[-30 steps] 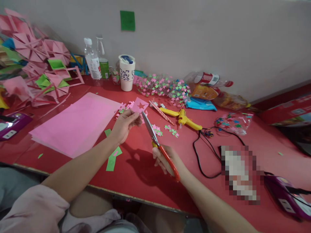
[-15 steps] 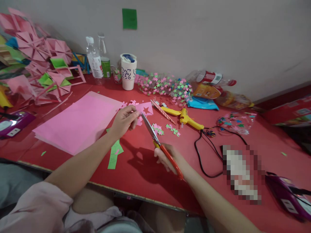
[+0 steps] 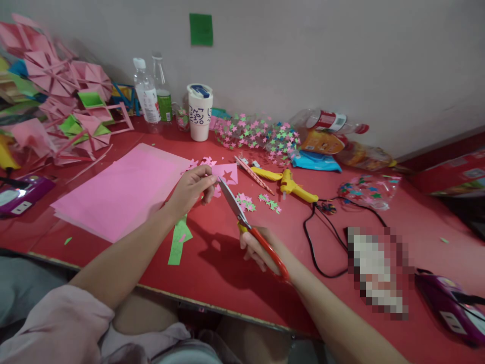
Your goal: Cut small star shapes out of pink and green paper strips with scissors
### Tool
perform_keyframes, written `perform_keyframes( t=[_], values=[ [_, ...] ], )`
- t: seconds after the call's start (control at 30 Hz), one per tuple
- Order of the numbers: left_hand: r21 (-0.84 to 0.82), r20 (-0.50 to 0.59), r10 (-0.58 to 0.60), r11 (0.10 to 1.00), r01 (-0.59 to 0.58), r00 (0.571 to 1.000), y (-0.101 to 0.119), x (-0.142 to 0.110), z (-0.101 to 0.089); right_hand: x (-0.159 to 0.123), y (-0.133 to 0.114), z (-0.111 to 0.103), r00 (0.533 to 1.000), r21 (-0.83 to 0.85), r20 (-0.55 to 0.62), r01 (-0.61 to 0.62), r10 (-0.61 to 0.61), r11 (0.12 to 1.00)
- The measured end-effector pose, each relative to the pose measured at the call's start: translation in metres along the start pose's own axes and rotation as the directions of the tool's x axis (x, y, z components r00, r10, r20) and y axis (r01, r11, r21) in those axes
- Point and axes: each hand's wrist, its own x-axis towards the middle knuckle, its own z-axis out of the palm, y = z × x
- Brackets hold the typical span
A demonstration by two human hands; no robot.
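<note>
Right hand (image 3: 261, 250) around scissors (image 3: 252, 230).

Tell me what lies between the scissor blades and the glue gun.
Two small clusters of pink and green paper stars lie on the table between the scissor blades and the glue gun, seen in the head view.

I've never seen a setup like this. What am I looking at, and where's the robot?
There is no robot: a person works bare-handed, filmed by one head-worn camera looking forward and down. Every picture comes from it. On the red table lie pink sheets, green paper, small paper stars and a yellow glue gun. The right hand holds scissors. The left hand is by a star-holed pink card; its grip is unclear.
</note>
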Motion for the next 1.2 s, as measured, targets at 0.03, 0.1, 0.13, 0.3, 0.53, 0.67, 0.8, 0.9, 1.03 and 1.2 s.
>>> perform_keyframes(
  t=[0.03, 0.1, 0.13, 0.3, 0.53, 0.67, 0.8, 0.9, 1.03, 1.2],
  values=[
    [0.009, 0.006, 0.004, 1.000, -0.004, 1.000, 0.000, 0.000, 0.000, 0.001, 0.001, 0.000, 1.000, -0.004, 0.001, -0.014, 0.014, 1.000],
    [0.027, 0.013, 0.007, 1.000, -0.007, 1.000, 0.000, 0.000, -0.001, 0.001, 0.001, 0.000, 1.000, -0.007, -0.002, -0.022, 0.022, 1.000],
    [0.038, 0.014, 0.008, 0.999, -0.008, 1.000, 0.000, 0.000, -0.001, 0.001, 0.000, 0.000, 1.000, -0.006, -0.009, -0.022, 0.022, 1.000],
    [0.082, 0.000, 0.038, 0.996, -0.038, 0.999, 0.001, 0.000, -0.001, -0.001, -0.005, 0.000, 0.999, 0.000, -0.042, -0.020, 0.020, 1.000],
    [0.098, 0.014, 0.048, 0.994, -0.049, 0.999, 0.003, -0.001, 0.000, 0.001, -0.001, -0.001, 0.998, -0.031, -0.051, -0.049, 0.048, 0.998],
    [0.075, 0.021, 0.040, 0.996, -0.041, 0.999, 0.001, 0.000, 0.000, 0.002, -0.001, -0.001, 1.000, -0.001, -0.028, -0.009, 0.009, 1.000],
    [-0.033, 0.000, 0.005, 0.999, -0.005, 1.000, -0.004, 0.001, 0.001, 0.002, -0.003, 0.000, 0.999, 0.047, -0.012, 0.032, -0.032, 0.998],
    [-0.108, -0.013, -0.003, 0.994, 0.001, 1.000, -0.007, 0.001, 0.004, 0.001, -0.003, 0.001, 0.999, 0.062, -0.025, 0.039, -0.038, 0.997],
    [-0.083, -0.028, 0.009, 0.996, -0.012, 1.000, -0.007, 0.001, 0.004, 0.001, -0.003, 0.002, 0.999, 0.035, -0.047, -0.014, 0.015, 0.999],
    [0.042, -0.019, 0.049, 0.998, -0.049, 0.999, -0.005, 0.002, 0.000, 0.002, 0.000, 0.001, 0.999, 0.017, -0.051, -0.010, 0.011, 1.000]
  ],
)
